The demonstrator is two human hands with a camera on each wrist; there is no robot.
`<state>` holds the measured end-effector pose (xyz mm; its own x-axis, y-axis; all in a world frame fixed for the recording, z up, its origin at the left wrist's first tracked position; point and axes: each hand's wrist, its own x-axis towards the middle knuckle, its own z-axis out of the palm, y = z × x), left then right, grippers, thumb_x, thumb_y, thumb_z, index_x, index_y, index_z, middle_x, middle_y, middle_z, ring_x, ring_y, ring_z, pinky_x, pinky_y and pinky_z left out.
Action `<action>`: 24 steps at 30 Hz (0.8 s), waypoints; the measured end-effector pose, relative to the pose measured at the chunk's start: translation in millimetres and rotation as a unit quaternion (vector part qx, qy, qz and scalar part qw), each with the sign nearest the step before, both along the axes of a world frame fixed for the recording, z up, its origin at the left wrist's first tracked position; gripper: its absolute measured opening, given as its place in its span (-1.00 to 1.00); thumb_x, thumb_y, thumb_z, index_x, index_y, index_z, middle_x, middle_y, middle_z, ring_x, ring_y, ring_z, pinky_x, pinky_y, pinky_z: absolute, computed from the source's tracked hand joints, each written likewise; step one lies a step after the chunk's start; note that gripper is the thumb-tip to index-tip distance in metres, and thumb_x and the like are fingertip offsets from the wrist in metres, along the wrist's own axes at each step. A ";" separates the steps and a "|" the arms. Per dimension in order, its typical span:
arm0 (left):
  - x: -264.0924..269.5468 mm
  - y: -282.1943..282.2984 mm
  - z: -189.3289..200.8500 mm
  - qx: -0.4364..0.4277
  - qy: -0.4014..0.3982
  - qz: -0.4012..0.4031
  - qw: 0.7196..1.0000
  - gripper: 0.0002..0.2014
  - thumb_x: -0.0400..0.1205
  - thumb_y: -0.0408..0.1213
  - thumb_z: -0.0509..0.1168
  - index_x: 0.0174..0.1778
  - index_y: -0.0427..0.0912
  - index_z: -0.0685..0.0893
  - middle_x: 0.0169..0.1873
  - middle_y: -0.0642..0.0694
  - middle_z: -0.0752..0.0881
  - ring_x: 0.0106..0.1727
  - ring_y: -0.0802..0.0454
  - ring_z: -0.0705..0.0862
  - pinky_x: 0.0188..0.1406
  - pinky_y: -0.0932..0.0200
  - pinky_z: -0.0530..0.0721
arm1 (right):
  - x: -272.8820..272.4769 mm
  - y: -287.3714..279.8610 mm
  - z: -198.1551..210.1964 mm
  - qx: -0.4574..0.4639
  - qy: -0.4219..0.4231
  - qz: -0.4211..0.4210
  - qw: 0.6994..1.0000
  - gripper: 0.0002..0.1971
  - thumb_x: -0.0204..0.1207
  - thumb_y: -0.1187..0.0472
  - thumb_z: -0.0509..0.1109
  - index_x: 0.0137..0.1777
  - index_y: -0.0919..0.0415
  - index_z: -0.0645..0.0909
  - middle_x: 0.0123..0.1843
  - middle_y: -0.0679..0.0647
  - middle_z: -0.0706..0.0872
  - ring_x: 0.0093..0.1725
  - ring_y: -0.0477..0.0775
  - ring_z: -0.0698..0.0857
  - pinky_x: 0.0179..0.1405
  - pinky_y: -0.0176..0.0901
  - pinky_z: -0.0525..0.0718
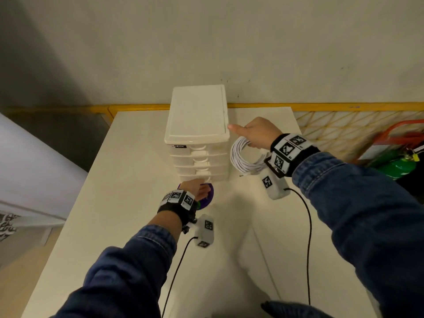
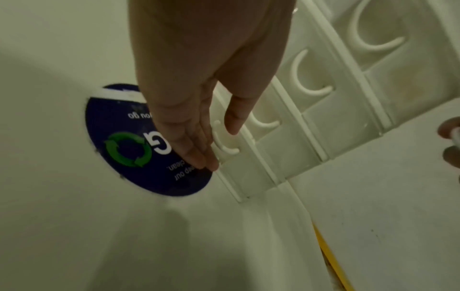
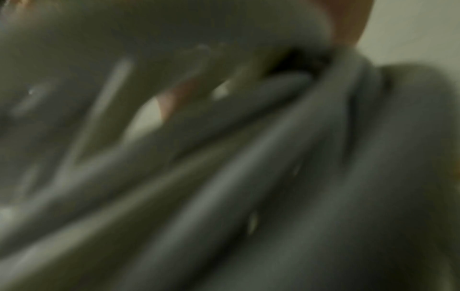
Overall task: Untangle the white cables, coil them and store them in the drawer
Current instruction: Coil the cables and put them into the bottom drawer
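Observation:
A white drawer unit (image 1: 197,120) (image 2: 348,110) with several shut drawers stands at the back of the white table (image 1: 137,157). My left hand (image 1: 202,180) (image 2: 219,145) reaches its bottom drawer (image 1: 218,177), straight fingers and thumb on either side of the crescent handle (image 2: 225,146), touching it. My right hand (image 1: 250,138) hovers beside the unit's right side and holds a coiled white cable (image 1: 245,157), thumb stretched toward the unit's top corner. The right wrist view is filled with blurred cable loops (image 3: 248,157).
A round blue sticker (image 1: 210,193) (image 2: 129,149) with a green arrow ring lies on the table under my left hand. A yellow mesh fence (image 1: 344,125) runs behind the table. A green cylinder (image 1: 399,166) and red frame stand at the right. Black wires (image 1: 307,226) trail from my wrists.

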<state>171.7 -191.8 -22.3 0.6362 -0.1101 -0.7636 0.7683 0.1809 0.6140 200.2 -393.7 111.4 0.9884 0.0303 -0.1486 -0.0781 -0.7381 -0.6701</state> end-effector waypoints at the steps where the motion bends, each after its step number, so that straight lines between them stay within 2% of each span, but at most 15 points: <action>1: 1.8 -1.4 -3.3 -0.006 -0.003 0.016 1.000 -0.61 0.75 -0.35 -0.02 0.49 -0.44 0.34 0.25 -0.40 0.60 0.34 -0.31 0.54 0.42 -0.07 0.39 | 2.5 0.3 -0.1 0.006 0.009 0.004 1.000 -0.34 0.42 -0.38 0.19 -0.64 0.17 0.34 -0.58 0.16 0.54 -0.50 0.16 0.56 -0.22 -0.04 0.55; 4: 5.5 -4.0 -9.2 0.009 -0.012 0.035 0.999 -0.62 0.73 -0.40 0.07 0.45 -0.48 0.38 -0.02 -0.35 0.67 0.21 -0.29 0.64 0.34 -0.02 0.49 | 8.7 2.8 -3.0 0.006 0.025 0.011 1.000 -0.36 0.44 -0.35 0.20 -0.63 0.17 0.35 -0.56 0.17 0.56 -0.53 0.12 0.56 -0.21 -0.04 0.57; 6: 4.7 -5.9 -10.6 0.026 -0.027 0.030 0.999 -0.67 0.72 -0.41 0.09 0.38 -0.47 0.45 -0.09 -0.32 0.70 0.10 -0.23 0.69 0.21 0.04 0.60 | 10.1 6.0 -4.3 0.018 0.041 0.004 0.999 -0.39 0.46 -0.32 0.23 -0.59 0.19 0.39 -0.52 0.19 0.57 -0.54 0.10 0.55 -0.28 -0.08 0.53; 8: 2.2 -7.7 -10.2 0.046 -0.032 0.033 0.998 -0.80 0.71 -0.41 0.12 0.17 -0.41 0.53 -0.40 -0.23 0.74 -0.21 -0.08 0.66 -0.12 0.14 0.69 | 10.4 9.6 -5.3 0.036 0.052 -0.004 0.998 -0.39 0.47 -0.27 0.24 -0.59 0.22 0.45 -0.56 0.17 0.58 -0.59 0.05 0.52 -0.38 -0.14 0.51; 9: 0.4 -8.4 -10.7 0.056 -0.024 0.030 0.998 -0.85 0.70 -0.40 0.12 0.05 -0.39 0.55 -0.59 -0.15 0.71 -0.31 -0.03 0.63 -0.25 0.16 0.66 | 9.9 11.5 -6.1 0.044 0.052 -0.012 0.998 -0.40 0.48 -0.24 0.25 -0.62 0.22 0.48 -0.61 0.13 0.58 -0.63 0.02 0.51 -0.42 -0.16 0.51; 11: -8.1 -8.5 -11.2 0.065 -0.007 0.027 0.998 -0.80 0.70 -0.40 0.09 -0.18 -0.36 0.55 -0.78 -0.06 0.63 -0.46 0.01 0.66 -0.35 0.19 0.61 | 7.5 14.7 -7.7 0.053 0.042 -0.028 0.997 -0.42 0.48 -0.19 0.25 -0.67 0.17 0.51 -0.70 0.05 0.55 -0.70 -0.02 0.49 -0.47 -0.18 0.49; 13: -19.1 -6.7 -11.1 0.065 0.001 0.018 0.998 -0.72 0.69 -0.40 0.07 -0.33 -0.33 0.53 -0.80 -0.05 0.61 -0.64 0.09 0.66 -0.46 0.23 0.61 | 5.0 17.6 -8.4 0.050 0.037 -0.038 0.997 -0.45 0.47 -0.17 0.25 -0.64 0.17 0.55 -0.68 0.07 0.56 -0.66 0.01 0.50 -0.43 -0.17 0.51; 14: -25.3 -4.8 -11.4 0.064 0.000 0.012 0.998 -0.71 0.69 -0.40 0.06 -0.34 -0.33 0.53 -0.79 -0.05 0.61 -0.64 0.09 0.65 -0.52 0.25 0.62 | 4.1 18.9 -8.8 0.052 0.037 -0.045 0.997 -0.47 0.46 -0.17 0.26 -0.60 0.18 0.57 -0.63 0.09 0.58 -0.62 0.05 0.53 -0.38 -0.15 0.53; 20: -64.7 7.9 -16.7 0.078 -0.006 -0.009 0.997 -0.78 0.64 -0.44 0.10 -0.30 -0.32 0.54 -0.76 -0.07 0.64 -0.72 0.10 0.63 -0.59 0.23 0.65 | 0.5 26.3 -7.0 0.071 0.041 -0.094 0.992 -0.51 0.35 -0.20 0.31 -0.21 0.29 0.71 -0.45 0.10 0.68 -0.42 0.09 0.69 -0.29 -0.11 0.60; 24: -86.7 15.6 -20.1 0.081 -0.003 -0.028 0.996 -0.85 0.64 -0.42 0.17 -0.23 -0.34 0.57 -0.70 -0.08 0.68 -0.67 0.05 0.69 -0.61 0.21 0.70 | -2.6 27.9 -5.4 0.080 0.050 -0.118 0.989 -0.52 0.36 -0.20 0.33 -0.17 0.27 0.70 -0.44 0.05 0.69 -0.45 0.03 0.68 -0.38 -0.19 0.58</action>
